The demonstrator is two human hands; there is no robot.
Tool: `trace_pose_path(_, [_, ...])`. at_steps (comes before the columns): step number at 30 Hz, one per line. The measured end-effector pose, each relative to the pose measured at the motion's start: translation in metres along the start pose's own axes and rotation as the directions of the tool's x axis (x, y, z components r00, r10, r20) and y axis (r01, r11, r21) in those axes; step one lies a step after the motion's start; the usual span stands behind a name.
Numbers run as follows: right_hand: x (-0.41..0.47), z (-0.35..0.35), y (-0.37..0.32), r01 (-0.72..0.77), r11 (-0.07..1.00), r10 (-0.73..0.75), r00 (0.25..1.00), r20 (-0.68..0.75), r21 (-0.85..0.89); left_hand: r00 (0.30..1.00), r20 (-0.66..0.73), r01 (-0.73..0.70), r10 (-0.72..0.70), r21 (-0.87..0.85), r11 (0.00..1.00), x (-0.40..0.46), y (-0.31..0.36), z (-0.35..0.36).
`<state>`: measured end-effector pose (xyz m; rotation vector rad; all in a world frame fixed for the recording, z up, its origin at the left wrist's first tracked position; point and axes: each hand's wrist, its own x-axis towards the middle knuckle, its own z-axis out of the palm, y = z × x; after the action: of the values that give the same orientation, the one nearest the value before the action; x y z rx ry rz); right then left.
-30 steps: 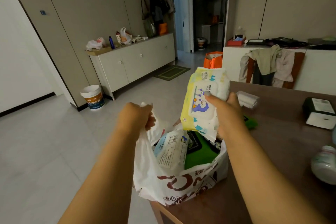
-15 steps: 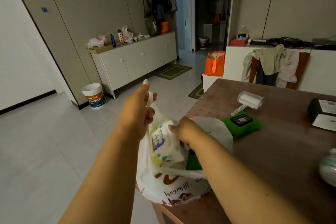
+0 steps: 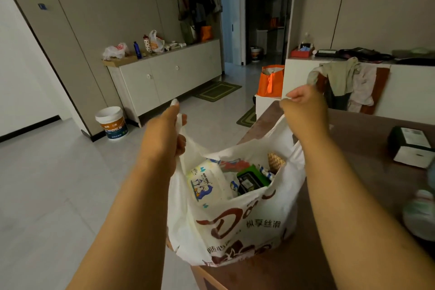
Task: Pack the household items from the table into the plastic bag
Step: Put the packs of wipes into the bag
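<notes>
A white plastic bag (image 3: 237, 226) with brown lettering stands on the corner of the brown table (image 3: 362, 146). My left hand (image 3: 164, 129) grips its left handle and my right hand (image 3: 303, 108) grips its right handle, and both hold the mouth wide. Inside lie a yellow and white pack of baby wipes (image 3: 207, 183), a green packet (image 3: 251, 179) and a tan woven thing (image 3: 275, 160). Deeper contents are hidden by the bag wall.
On the table to the right sit a dark box with a white label (image 3: 412, 146) and a pale round jar (image 3: 421, 214) at the frame edge. A chair draped with clothes (image 3: 348, 85) stands behind the table. An orange bag (image 3: 270, 80) and a bucket (image 3: 111, 122) are on the floor.
My right hand pushed the baby wipes into the bag, let them go, and rose to take the right handle. The green packet and roller are gone from the table.
</notes>
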<state>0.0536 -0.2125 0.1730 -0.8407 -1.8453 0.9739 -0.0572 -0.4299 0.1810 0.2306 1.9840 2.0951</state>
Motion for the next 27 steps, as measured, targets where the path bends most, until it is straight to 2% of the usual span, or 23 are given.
trace_pose_path(4, [-0.015, 0.002, 0.013, -0.013, 0.998, 0.025, 0.981, 0.194, -0.061, 0.997, 0.027, -0.074, 0.069, 0.296, 0.952, -0.001, -0.001, 0.008])
trace_pose_path(6, [-0.017, 0.000, 0.014, -0.005, 0.997, 0.022, 0.974, 0.224, -0.077, 0.978, 0.018, -0.191, 0.207, 0.475, 0.859, -0.004, -0.001, 0.010])
trace_pose_path(8, [-0.016, -0.003, 0.014, -0.006, 0.997, 0.022, 0.973, 0.229, -0.070, 0.933, 0.009, -0.280, 0.359, 0.644, 0.712, -0.008, 0.003, 0.012])
trace_pose_path(12, [-0.010, -0.014, 0.012, 0.026, 0.992, 0.004, 0.972, 0.236, -0.123, 0.889, 0.015, -0.315, 0.457, 0.745, 0.588, -0.012, 0.014, 0.021])
trace_pose_path(14, [-0.008, -0.019, 0.014, 0.060, 0.986, -0.026, 0.977, 0.212, -0.157, 0.868, 0.014, -0.332, 0.497, 0.760, 0.559, -0.015, 0.016, 0.028])
trace_pose_path(19, [-0.006, -0.028, 0.022, 0.076, 0.993, -0.057, 0.978, 0.199, -0.090, 0.843, 0.082, -0.437, 0.532, 0.682, 0.586, -0.025, 0.015, 0.056])
trace_pose_path(27, [-0.002, -0.055, 0.048, -0.028, 0.999, 0.036, 0.981, 0.191, -0.044, 0.815, 0.197, -0.563, 0.545, 0.495, 0.662, -0.052, 0.006, 0.114])
